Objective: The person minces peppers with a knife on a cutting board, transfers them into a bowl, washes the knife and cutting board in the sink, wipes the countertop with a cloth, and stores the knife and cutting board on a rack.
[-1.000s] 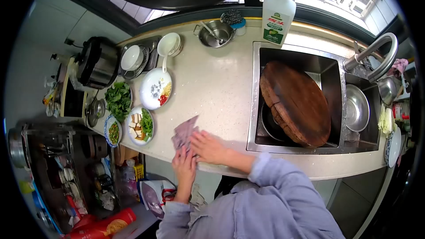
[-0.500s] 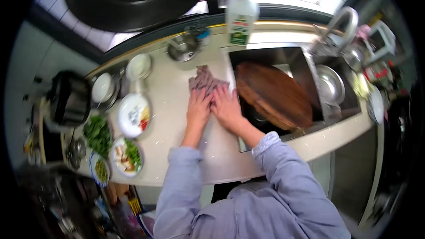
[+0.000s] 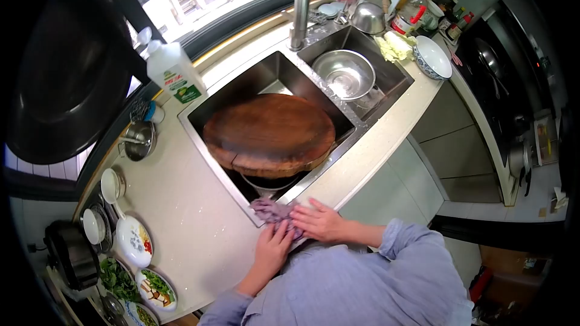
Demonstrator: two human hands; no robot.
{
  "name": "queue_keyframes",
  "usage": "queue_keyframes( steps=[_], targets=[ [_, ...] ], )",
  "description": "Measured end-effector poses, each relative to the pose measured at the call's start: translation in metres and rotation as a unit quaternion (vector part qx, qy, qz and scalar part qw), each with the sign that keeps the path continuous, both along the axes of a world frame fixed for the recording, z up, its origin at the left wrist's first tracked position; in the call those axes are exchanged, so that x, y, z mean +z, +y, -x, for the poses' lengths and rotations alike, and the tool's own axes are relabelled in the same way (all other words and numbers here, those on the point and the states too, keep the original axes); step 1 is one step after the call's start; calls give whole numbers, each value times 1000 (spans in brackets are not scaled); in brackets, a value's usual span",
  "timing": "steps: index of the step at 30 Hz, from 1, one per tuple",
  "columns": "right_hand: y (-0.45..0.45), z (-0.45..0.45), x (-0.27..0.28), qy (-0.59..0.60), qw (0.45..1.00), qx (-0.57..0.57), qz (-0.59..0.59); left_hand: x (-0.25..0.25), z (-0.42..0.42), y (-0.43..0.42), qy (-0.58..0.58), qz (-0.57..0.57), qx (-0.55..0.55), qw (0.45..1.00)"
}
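A bunched purple-grey cloth (image 3: 273, 210) lies at the counter's front edge, by the near corner of the sink. My left hand (image 3: 273, 249) is closed on its near side, fingers bent into the folds. Against the cloth's right side lies my right hand (image 3: 318, 221), open, its fingers stretched out flat and the thumb apart. Just beyond both hands, a thick oval wooden cutting board (image 3: 269, 133) rests across the large sink basin (image 3: 284, 69). Part of a metal vessel (image 3: 270, 182) shows beneath the board.
A metal bowl (image 3: 344, 74) sits in the smaller basin, beside the faucet (image 3: 300, 6). A white pump bottle (image 3: 175, 72) stands behind the sink. Plates of cut food (image 3: 156, 290) and leafy greens (image 3: 118, 279) line the left counter. A patterned bowl (image 3: 432, 58) stands right.
Both hands have moved with the cloth from the counter left of the sink to the front edge at the sink's near corner. The view has turned to the right.
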State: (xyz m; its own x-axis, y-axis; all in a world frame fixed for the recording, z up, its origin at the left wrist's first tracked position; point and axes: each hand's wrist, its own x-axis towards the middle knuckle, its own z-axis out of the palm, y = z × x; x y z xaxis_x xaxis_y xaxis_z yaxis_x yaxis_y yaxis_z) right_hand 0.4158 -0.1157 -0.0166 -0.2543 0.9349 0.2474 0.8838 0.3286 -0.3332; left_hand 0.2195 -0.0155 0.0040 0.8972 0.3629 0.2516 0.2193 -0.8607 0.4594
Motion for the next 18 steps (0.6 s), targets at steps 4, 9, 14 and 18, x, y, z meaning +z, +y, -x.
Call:
queue_keyframes(
  steps=[4, 9, 14, 18],
  targets=[
    [-25, -95, 10, -29, 991, -133, -3, -13, -123, -6, -42, -10, -76, 996],
    [-41, -184, 12, -43, 979, -197, 6, -11, -242, -22, -14, -38, -72, 997],
    [16, -234, 9, -34, 976, -212, -20, -2, -304, 21, 26, 41, -16, 999],
    [81, -276, -3, -46, 976, -194, -84, -8, -349, 67, 38, 107, 114, 987]
  ],
)
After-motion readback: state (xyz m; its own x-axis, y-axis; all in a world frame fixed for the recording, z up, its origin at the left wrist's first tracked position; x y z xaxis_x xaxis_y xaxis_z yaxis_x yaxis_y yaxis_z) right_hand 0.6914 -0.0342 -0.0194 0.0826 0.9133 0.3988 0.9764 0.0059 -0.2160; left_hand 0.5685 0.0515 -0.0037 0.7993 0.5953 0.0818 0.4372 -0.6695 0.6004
